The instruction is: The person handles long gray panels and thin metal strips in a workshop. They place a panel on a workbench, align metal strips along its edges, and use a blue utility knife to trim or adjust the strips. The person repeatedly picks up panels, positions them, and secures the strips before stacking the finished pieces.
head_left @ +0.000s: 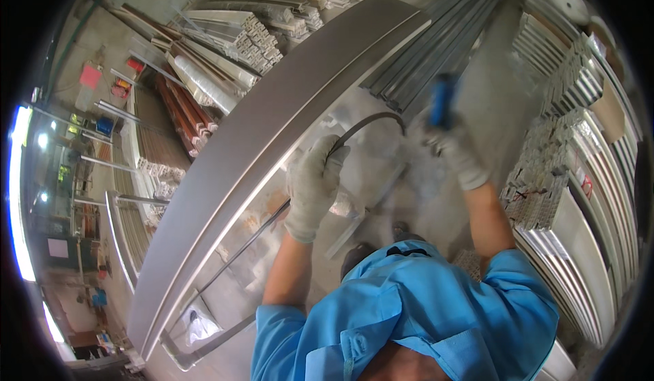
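Observation:
My left hand (pixel 315 190), in a pale work glove, is closed round a long dark flexible strip (pixel 368 123). One end of the strip arches up and right past the fingers; the rest (pixel 252 239) trails down to the lower left. My right hand (pixel 455 151), also gloved, is raised to the right and smeared by motion. Its fingers are closed round a blurred blue object (pixel 443 100), whose kind I cannot make out. Beyond my left hand, a long dark grey metal profile (pixel 272 115) with a ridge along it runs diagonally from upper right to lower left.
A bundle of dark grey bars (pixel 436 47) lies on the floor ahead. Tall stacks of pale profiles (pixel 572 156) line the right side. More profile bundles (pixel 242 37) fill the far left. A bent metal tube (pixel 204 352) lies below the grey profile.

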`<move>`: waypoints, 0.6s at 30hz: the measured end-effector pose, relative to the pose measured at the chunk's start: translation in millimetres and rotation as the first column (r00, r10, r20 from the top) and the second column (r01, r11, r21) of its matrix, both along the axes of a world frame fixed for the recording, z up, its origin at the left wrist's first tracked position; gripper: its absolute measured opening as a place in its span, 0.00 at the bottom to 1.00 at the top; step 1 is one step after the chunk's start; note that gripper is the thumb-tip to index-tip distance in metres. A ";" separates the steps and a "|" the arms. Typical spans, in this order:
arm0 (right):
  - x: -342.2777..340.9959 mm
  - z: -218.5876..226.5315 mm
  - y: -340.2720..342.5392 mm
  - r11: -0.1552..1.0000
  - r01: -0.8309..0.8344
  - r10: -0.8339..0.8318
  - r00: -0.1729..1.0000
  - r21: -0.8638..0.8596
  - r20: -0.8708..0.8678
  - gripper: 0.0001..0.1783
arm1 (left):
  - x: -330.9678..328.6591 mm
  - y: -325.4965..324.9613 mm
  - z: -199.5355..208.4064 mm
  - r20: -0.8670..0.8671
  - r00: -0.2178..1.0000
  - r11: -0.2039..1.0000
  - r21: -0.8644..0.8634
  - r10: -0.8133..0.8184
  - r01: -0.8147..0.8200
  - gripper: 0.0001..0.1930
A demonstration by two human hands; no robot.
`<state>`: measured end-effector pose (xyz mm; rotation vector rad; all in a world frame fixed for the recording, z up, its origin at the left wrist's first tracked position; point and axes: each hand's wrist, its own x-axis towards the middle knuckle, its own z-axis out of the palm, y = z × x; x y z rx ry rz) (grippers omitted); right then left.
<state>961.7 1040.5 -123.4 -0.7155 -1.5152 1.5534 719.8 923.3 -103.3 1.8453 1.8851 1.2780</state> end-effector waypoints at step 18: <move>-30.5 -15.3 148.3 0.927 0.343 -0.366 0.916 -0.150 -0.165 0.09 | -3.1 87.0 -28.3 -0.020 1.000 1.000 -0.027 0.011 -0.011 0.08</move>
